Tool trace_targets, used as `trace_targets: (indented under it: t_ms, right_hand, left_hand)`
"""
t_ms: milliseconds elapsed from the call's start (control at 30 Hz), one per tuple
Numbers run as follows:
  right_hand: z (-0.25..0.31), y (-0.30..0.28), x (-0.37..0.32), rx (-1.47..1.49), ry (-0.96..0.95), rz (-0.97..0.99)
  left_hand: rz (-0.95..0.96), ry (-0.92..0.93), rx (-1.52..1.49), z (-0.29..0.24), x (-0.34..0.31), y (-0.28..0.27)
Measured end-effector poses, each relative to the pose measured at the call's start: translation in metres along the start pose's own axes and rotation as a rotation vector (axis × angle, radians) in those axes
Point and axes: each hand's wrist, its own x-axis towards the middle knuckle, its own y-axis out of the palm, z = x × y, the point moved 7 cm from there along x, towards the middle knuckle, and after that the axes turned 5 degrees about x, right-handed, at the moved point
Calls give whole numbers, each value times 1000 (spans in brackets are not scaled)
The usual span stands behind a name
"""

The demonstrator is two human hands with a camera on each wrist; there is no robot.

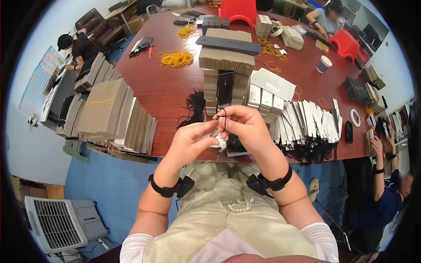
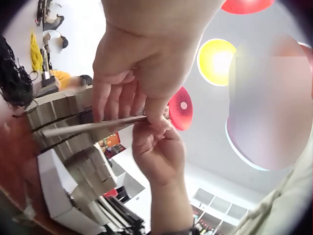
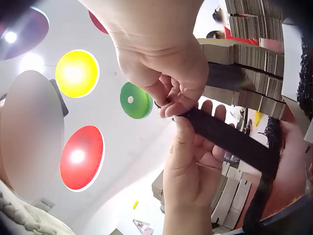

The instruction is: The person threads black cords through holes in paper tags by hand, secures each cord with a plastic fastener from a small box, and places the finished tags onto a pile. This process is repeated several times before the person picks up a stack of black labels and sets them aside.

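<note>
Reddish-brown table (image 1: 169,127) above blue floor (image 1: 105,175), left hand (image 1: 191,139) gripping a black strip (image 3: 234,142), right hand (image 1: 245,126) pinching black cord (image 1: 225,115).

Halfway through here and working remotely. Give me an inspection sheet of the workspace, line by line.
Surface: red-brown table, partly covered by stacks.
Job's things: dark tag held between both grips; black cord at its end; white tags with black cords fanned out on the right.
Clutter: yellow rubber bands, a paper cup, cardboard stacks.
Grips: left grip holds the tag between thumb and fingers; right grip pinches the cord.
Cables: thin dark ones on the floor by the air cooler; on the table, nothing seen.
Surroundings: blue floor; other people at left, far right and near right.
</note>
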Motion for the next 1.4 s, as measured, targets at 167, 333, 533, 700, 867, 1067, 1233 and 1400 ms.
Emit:
trace_targets:
  t_ms: [167, 333, 533, 700, 867, 1067, 1233, 1400]
  right_hand:
    - [-9, -2, 0, -132, 15, 16]
    - [47, 0, -9, -713, -170, -111]
    - [-2, -29, -3, -315, 32, 86]
    - [-25, -32, -14, -596, 144, 94]
    - [9, 8, -28, -411, -58, 265]
    - [5, -25, -24, -1028, 174, -143]
    - [22, -70, -56, -703, 112, -345]
    - [108, -130, -150, -475, -110, -767]
  left_hand:
    - [28, 22, -35, 16, -4, 9]
    - [-75, -143, -387, 41, -8, 15]
    - [-97, -201, -476, 54, -13, 7]
    - [-76, -84, -390, 41, -14, 6]
    - [-81, 93, 85, 21, -3, 13]
    - [-73, 322, 369, -8, 7, 28]
    - [-314, 405, 644, -22, 5, 23]
    - [-347, 175, 736, 31, -2, -10]
